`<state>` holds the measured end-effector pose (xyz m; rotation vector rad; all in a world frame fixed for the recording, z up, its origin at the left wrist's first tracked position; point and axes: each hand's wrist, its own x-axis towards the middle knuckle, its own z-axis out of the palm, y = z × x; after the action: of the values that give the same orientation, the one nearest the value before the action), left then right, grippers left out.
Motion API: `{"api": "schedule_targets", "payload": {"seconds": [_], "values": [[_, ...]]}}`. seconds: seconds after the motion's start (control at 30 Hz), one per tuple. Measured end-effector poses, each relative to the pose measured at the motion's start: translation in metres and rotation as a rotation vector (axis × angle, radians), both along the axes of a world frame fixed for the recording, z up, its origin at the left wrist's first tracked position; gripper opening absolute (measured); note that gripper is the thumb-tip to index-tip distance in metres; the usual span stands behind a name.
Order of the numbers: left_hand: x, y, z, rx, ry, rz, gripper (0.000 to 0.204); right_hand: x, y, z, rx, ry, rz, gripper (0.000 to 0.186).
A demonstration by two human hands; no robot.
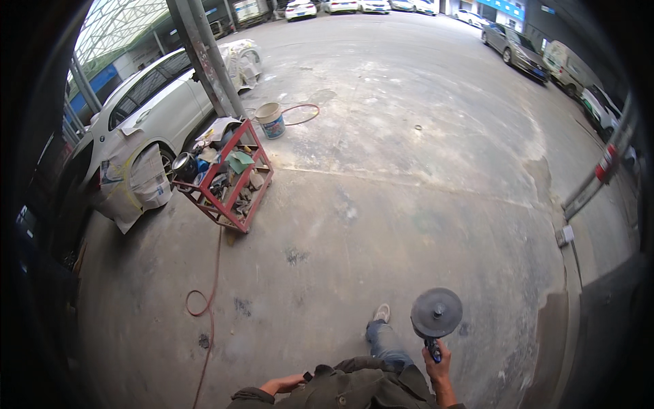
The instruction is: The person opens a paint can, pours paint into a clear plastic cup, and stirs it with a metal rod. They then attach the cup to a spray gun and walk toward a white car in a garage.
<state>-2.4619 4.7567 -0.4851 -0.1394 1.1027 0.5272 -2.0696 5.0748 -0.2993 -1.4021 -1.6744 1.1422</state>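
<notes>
My right hand (439, 361) is closed around the dark handle of a hand tool with a round grey disc (436, 312). The disc faces up, with a small shiny stub at its middle; from this angle I cannot tell the tool's exact kind. It is held off to the right of my body, above the concrete floor. My left hand (298, 379) is close against the front of my dark jacket (347, 388), with its fingers mostly hidden there. One of my legs in jeans, with a pale shoe (383, 313), shows between the hands.
A red cart (253, 194) loaded with cans, rags and tools stands at left, near a white car (146, 102) partly masked with paper. Behind it are a metal post (204, 58) and a bucket (270, 121). A red hose (213, 307) crosses the floor; another post (599, 170) stands at right.
</notes>
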Motion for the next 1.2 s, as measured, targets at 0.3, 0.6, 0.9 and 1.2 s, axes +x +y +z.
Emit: {"api": "schedule_targets", "payload": {"seconds": [0.3,0.6,0.9,1.2], "values": [[-0.061,0.277,-0.020,0.244,0.448,0.184,0.064,-0.185,0.380,0.062,0.001,-0.012,0.237,0.015],[-0.249,0.609,-0.038,0.135,0.264,0.308,0.063,-0.382,0.673,0.046,-0.003,-0.083,0.208,0.015],[-0.480,0.928,0.036,0.039,0.296,0.027,0.065,-0.526,0.920,0.014,-0.117,0.004,-0.014,0.015],[-0.626,1.200,-0.041,0.528,0.741,-0.047,0.057,-0.732,1.259,0.017,0.014,-0.054,0.201,0.016]]}}
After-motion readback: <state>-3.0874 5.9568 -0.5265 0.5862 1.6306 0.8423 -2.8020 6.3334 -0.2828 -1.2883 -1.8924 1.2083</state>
